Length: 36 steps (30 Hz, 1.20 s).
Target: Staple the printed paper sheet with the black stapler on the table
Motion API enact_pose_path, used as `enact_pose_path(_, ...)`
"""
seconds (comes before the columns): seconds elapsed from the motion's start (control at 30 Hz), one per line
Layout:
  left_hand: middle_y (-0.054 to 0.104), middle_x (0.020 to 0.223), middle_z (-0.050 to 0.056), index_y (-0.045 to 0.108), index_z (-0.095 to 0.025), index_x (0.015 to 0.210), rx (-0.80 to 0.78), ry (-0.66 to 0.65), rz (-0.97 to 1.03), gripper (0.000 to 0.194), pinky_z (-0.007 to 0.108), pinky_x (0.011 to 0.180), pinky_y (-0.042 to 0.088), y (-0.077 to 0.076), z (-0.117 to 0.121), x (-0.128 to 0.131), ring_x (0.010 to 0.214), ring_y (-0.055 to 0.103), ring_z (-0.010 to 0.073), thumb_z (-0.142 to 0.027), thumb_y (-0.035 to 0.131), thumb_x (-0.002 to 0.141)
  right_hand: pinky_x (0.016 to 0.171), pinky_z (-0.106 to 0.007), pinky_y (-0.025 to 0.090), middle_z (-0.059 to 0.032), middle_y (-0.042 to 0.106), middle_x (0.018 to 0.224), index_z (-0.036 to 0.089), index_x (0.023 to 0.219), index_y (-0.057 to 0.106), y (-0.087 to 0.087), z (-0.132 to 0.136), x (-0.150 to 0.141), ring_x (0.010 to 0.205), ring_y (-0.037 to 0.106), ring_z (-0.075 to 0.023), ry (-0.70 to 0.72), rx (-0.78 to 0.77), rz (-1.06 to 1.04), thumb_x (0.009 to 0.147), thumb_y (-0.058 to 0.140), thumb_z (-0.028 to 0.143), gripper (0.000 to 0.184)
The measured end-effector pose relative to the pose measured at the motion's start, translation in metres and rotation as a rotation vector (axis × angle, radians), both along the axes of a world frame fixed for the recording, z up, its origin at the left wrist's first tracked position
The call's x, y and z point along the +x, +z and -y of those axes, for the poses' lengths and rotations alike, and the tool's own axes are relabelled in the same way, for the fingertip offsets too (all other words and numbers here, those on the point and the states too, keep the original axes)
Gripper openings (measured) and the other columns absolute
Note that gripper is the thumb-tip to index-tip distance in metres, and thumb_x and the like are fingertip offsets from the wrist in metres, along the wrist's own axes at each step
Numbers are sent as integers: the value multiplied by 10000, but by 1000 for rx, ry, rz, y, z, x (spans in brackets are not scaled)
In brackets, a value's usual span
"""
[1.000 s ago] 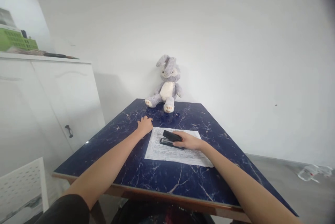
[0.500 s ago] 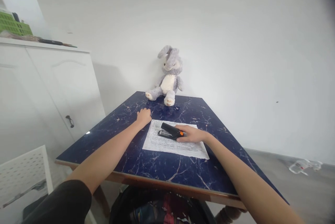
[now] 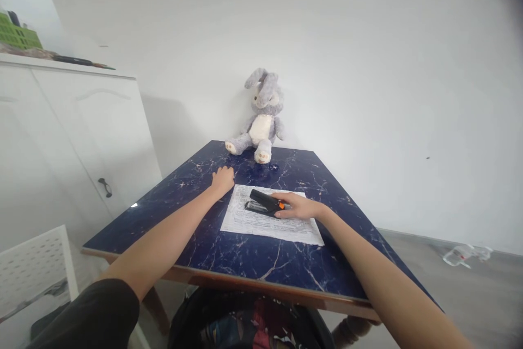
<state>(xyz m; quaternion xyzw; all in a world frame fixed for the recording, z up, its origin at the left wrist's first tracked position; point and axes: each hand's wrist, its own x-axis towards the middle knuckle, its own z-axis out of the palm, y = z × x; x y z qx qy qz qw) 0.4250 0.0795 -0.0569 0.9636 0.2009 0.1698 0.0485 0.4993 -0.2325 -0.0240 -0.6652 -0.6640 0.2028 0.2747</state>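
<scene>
A black stapler (image 3: 263,203) with an orange piece lies over a sheet of printed paper (image 3: 249,226), its jaws apart and pointing left. My right hand (image 3: 297,206) is closed around the stapler's rear end, thumb on the near side and fingers on the far side. On the blue marbled table (image 3: 245,255), by the paper's far left corner, rests my left hand (image 3: 223,179). Its fingers are curled in, and I see nothing in them.
A grey plush rabbit (image 3: 262,115) sits at the table's far end against the wall. Left of the table stand a white cabinet (image 3: 93,131) and a white perforated chair (image 3: 38,264). Clear plastic (image 3: 466,255) lies on the floor at right.
The whole view has shifted slightly. Both hands, the stapler and the paper keep the same places on the table.
</scene>
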Motion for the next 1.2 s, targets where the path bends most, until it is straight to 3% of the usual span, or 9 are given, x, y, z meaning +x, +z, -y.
enact_pose_path(0.3,561,1215,170,640,-192,1118,22,-11,104,241,508,963,449,2,7,1,1190,492,346,-206,513,913,932,-375,493,-89,655,1293,246,1396,553,-6,-8,-5,1079,636,-255,-100,95,29,891,668,524,588)
enact_pose_path(0.4,632,1139,125,679,-187,1064,-70,-261,197,244,428,1017,443,1,20,6,1133,556,274,-176,481,923,922,-365,487,-78,664,1272,255,1367,563,-13,-15,-11,1066,641,-254,-144,158,50,866,698,499,574)
enact_pose_path(0.5,679,1112,91,717,-189,993,-196,-551,197,233,374,1036,443,-6,37,11,1079,606,229,-204,494,927,784,-328,476,-63,714,1050,220,1159,651,-14,-20,-17,868,645,-232,-201,162,188,807,746,428,419)
enact_pose_path(0.57,674,1146,95,724,-188,968,-210,-639,160,191,387,1036,441,-11,47,13,1087,606,240,-233,548,907,719,-303,438,-45,704,920,203,1011,662,-11,-20,-17,773,614,-206,-234,169,291,761,758,338,300)
enact_pose_path(0.67,660,1119,103,689,-178,966,-169,-671,121,142,391,986,456,-14,55,11,1053,599,247,-209,578,882,710,-289,413,-21,681,869,194,919,643,-4,-10,-1,765,598,-191,-269,205,320,711,742,257,239)
enact_pose_path(0.8,651,994,77,603,-196,971,-93,-644,85,135,355,885,458,-9,53,7,979,602,238,-140,496,911,688,-303,439,-26,678,884,187,957,630,2,22,42,775,610,-209,-492,232,149,725,701,300,268)
enact_pose_path(0.9,637,865,35,546,-224,1028,-114,-588,98,155,321,791,434,-4,47,5,839,616,217,-151,429,957,689,-337,486,-61,697,940,182,1090,609,1,50,73,809,639,-239,-767,278,-63,706,666,268,397)
enact_pose_path(0.97,610,794,7,514,-236,1041,-146,-550,158,160,303,733,406,-1,43,4,755,602,202,-154,396,971,661,-344,511,-60,703,914,188,1158,573,-1,64,86,785,652,-240,-875,269,-219,681,672,252,491)
enact_pose_path(1.2,545,745,-17,474,-228,977,-250,-518,359,118,279,659,350,7,39,1,663,546,176,-190,363,967,637,-322,555,-63,716,903,181,1023,633,-11,74,90,791,688,-238,-788,147,-634,684,763,329,392)
